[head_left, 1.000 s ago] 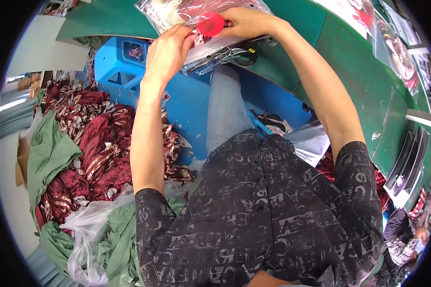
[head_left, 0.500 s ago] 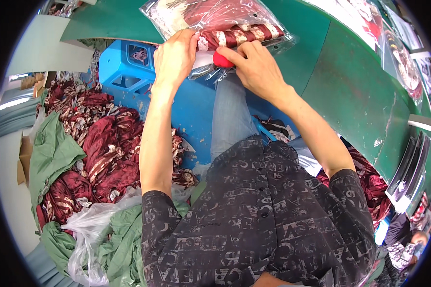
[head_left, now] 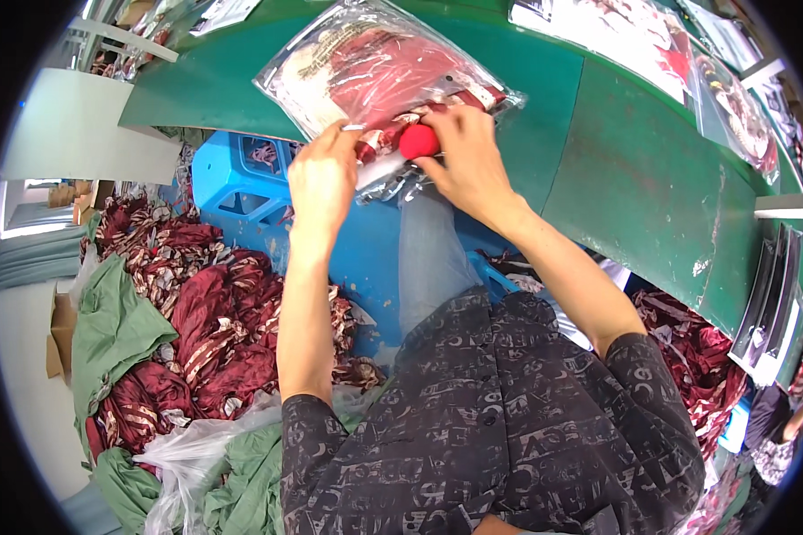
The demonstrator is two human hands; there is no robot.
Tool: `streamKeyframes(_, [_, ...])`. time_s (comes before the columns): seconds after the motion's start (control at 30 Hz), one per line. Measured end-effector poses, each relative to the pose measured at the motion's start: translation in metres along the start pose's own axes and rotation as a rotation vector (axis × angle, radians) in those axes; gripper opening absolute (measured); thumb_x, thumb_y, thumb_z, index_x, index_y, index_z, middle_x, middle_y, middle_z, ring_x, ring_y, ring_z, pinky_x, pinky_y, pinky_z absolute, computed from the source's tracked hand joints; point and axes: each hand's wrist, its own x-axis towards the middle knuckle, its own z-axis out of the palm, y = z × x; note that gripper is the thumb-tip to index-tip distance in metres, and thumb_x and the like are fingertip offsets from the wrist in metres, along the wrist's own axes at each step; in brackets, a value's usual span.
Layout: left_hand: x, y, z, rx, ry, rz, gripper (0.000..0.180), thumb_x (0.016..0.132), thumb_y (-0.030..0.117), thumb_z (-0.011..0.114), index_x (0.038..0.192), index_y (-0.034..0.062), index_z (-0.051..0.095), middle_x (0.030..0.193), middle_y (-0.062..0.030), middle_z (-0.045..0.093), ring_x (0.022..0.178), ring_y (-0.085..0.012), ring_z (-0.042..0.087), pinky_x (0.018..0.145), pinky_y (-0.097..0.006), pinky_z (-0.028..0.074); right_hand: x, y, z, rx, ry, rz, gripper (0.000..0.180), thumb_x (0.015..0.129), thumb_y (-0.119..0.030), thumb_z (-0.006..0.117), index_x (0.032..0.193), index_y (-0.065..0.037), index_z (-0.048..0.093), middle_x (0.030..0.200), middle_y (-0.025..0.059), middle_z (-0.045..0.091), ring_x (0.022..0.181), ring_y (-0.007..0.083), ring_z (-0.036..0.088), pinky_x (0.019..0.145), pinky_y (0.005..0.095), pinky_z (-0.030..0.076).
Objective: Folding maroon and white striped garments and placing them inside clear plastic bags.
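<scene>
Hands meet at upper centre: my left hand (head_left: 323, 178) pinches the clear garment bag (head_left: 366, 71), right hand (head_left: 467, 160) grips a red tool (head_left: 418, 141); I'd hold the flap flat.

A green table (head_left: 651, 178) stands over a blue crate (head_left: 241, 192) and heaped dark-red fabric (head_left: 205, 321).

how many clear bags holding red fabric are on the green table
3 that I can make out: one clear plastic bag under both hands at the green table edge, one at top right, one near the right rim. Others may be hidden.
</scene>
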Motion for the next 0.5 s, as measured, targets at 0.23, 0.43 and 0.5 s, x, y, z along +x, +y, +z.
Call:
streamKeyframes(0.23, [-0.019,0.054,0.016,0.061,0.111,0.094,0.04,0.077,0.002,0.065,0.116,0.0101,0.064,0.086,-0.0102,0.07,0.06,-0.029,0.063,0.056,-0.037,0.05,0.004,-0.008,-0.025,1.256,0.138,0.985,0.037,0.086,-0.014,0.074,0.115,0.003,0.056,0.107,0.0158,0.064,0.088,0.0214,0.063,0.08,0.0308,0.052])
streamKeyframes(0.43, [-0.009,0.076,0.024,-0.029,0.234,-0.077,0.046,0.075,0.003,0.065,0.121,0.0077,0.061,0.063,-0.006,0.061,0.053,-0.0222,0.059,0.049,-0.035,0.047,0.046,-0.002,-0.006,1.086,0.094,1.078,0.027,0.088,-0.022,0.076,0.098,0.0,0.063,0.085,0.0082,0.065,0.067,0.0118,0.06,0.058,0.0243,0.05])
streamKeyframes(0.5, [-0.012,0.075,0.026,-0.019,0.257,-0.106,0.046,0.078,0.005,0.064,0.124,0.0076,0.059,0.063,-0.0072,0.061,0.051,-0.0238,0.058,0.047,-0.036,0.046,0.054,-0.005,-0.002,1.11,0.036,1.132,0.023,0.088,-0.022,0.077,0.092,-0.003,0.065,0.079,0.0063,0.064,0.062,0.0107,0.058,0.054,0.0242,0.049])
